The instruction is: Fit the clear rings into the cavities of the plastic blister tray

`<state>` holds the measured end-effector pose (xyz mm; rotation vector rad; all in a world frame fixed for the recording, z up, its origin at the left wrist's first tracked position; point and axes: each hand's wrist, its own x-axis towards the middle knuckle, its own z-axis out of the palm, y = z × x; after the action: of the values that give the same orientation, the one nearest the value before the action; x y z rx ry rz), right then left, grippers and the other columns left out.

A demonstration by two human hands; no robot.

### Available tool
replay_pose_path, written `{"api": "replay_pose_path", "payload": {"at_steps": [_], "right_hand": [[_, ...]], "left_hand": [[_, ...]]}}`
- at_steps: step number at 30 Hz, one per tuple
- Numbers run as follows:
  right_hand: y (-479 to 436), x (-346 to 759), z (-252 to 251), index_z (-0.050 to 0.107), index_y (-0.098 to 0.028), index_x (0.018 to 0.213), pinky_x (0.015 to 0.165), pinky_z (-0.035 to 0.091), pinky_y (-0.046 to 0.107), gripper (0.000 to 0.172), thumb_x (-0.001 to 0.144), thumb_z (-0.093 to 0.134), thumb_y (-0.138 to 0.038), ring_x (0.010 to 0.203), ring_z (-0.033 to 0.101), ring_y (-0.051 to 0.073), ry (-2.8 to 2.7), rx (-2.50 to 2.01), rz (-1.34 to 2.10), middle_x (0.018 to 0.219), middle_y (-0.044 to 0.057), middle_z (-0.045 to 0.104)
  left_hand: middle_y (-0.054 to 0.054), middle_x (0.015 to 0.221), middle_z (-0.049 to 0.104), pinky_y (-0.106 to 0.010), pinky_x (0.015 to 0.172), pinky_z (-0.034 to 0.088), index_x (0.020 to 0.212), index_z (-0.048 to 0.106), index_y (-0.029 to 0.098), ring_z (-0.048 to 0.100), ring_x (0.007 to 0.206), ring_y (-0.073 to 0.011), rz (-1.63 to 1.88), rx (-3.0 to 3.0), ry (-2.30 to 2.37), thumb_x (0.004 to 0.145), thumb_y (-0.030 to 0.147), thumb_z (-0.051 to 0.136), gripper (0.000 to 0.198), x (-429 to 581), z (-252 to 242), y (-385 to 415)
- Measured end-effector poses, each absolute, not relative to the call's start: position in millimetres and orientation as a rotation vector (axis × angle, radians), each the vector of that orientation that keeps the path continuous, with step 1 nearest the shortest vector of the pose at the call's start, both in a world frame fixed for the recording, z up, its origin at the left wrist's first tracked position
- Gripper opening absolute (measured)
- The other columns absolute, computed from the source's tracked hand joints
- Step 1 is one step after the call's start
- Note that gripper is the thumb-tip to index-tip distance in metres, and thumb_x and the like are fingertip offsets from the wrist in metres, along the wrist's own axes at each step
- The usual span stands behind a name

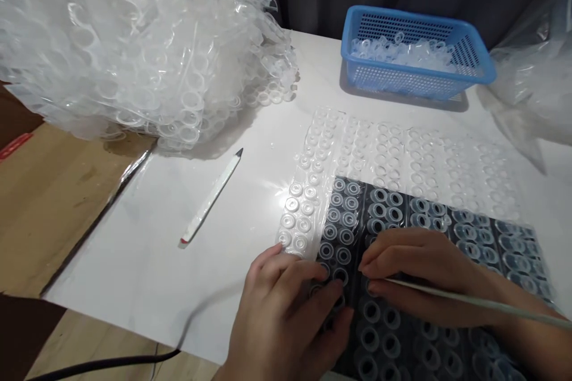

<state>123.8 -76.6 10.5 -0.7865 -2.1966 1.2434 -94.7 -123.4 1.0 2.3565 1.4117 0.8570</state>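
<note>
My left hand [286, 315] rests on the near left part of a clear blister sheet [402, 214] with rows of round cells, its fingers curled and pressing on the cells. My right hand [424, 277] lies beside it on the same sheet, fingers pressed together around a thin pale stick [482, 303] that runs off to the right. The near part of the sheet lies over a dark mat [513, 244]; the far part lies on the white tabletop [179, 238].
A white pen [210, 199] with a red end lies left of the sheet. A big pile of clear blister sheets [147, 47] fills the far left. A blue basket [415, 50] of small clear cups stands at the back. A black cable [111, 362] crosses the near edge.
</note>
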Motion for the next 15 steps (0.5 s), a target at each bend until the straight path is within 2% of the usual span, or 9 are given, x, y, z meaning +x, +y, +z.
{"api": "replay_pose_path", "payload": {"at_steps": [3,6,10,12,15], "right_hand": [[-77,125,10,0.06,-0.022,0.098,0.068,0.053,0.022,0.013,0.088,0.053,-0.016,0.076,0.066,0.013,-2.207,-0.799,1.229,0.087,0.005,0.07],[-77,126,8,0.06,-0.022,0.097,0.068,0.052,0.022,0.011,0.087,0.055,-0.018,0.075,0.066,0.013,-2.214,-0.81,1.202,0.086,0.004,0.07],[-78,126,5,0.06,-0.02,0.093,0.067,0.051,0.022,0.008,0.087,0.056,-0.019,0.073,0.065,0.012,-2.202,-0.833,1.167,0.083,0.003,0.069],[-79,126,6,0.06,-0.019,0.091,0.065,0.05,0.022,0.006,0.087,0.056,-0.02,0.07,0.063,0.011,-2.204,-0.856,1.122,0.08,0.003,0.068],[-83,124,9,0.062,-0.019,0.089,0.062,0.048,0.022,0.006,0.086,0.057,-0.021,0.067,0.062,0.011,-2.187,-0.886,1.055,0.074,0.001,0.066]], "left_hand": [[0.001,0.079,0.065,-0.047,0.087,0.046,0.073,0.065,0.027,0.06,0.073,-0.0184,0.863,2.341,1.406,0.068,0.021,0.067,0.008,-94,3,-124],[-0.002,0.082,0.062,-0.049,0.092,0.043,0.064,0.054,0.022,0.059,0.076,-0.0197,0.856,2.239,1.383,0.062,0.019,0.061,0.008,-95,8,-128],[-0.002,0.085,0.058,-0.05,0.099,0.038,0.067,0.043,0.021,0.056,0.08,-0.0188,0.77,2.129,1.299,0.062,0.014,0.052,0.013,-102,13,-130],[-0.002,0.088,0.058,-0.046,0.096,0.042,0.07,0.04,0.021,0.056,0.083,-0.0183,0.706,2.089,1.308,0.064,0.01,0.049,0.015,-106,15,-128],[-0.002,0.094,0.059,-0.033,0.076,0.05,0.078,0.042,0.022,0.057,0.08,-0.016,0.587,2.033,1.339,0.073,0.009,0.045,0.014,-111,23,-120]]}}
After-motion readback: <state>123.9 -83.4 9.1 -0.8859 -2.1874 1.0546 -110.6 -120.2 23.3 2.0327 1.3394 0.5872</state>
